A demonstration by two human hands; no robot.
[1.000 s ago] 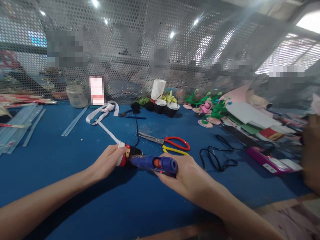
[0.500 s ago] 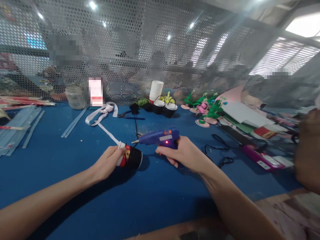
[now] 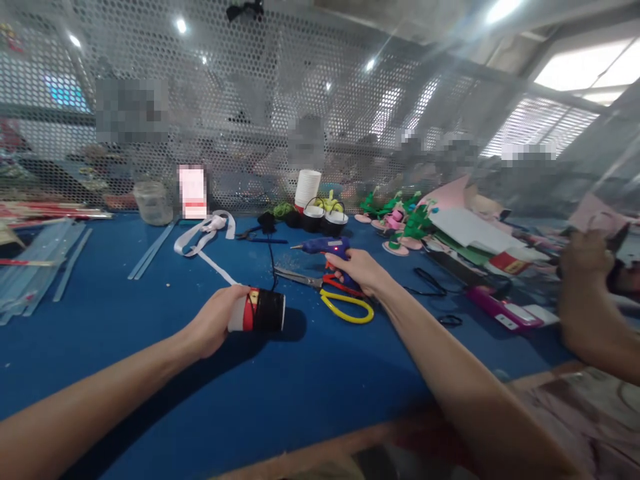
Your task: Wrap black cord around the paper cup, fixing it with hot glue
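Blue desk (image 3: 300, 393), grey perforated screen (image 3: 227, 123) behind.
Well apart, left hand (image 3: 217, 319) grips cup (image 3: 263, 312); right hand (image 3: 356, 268) grips glue gun (image 3: 325, 246) near scissors (image 3: 315, 283).

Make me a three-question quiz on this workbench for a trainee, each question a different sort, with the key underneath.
1. Short answer: Which tool is in the person's right hand?
2. True or false: The cup in the left hand is held upright.
3. Fill in the gap: One handle loop of the scissors is red; the other is ____.

Key
1. A blue glue gun.
2. False; it is tipped on its side.
3. Yellow.
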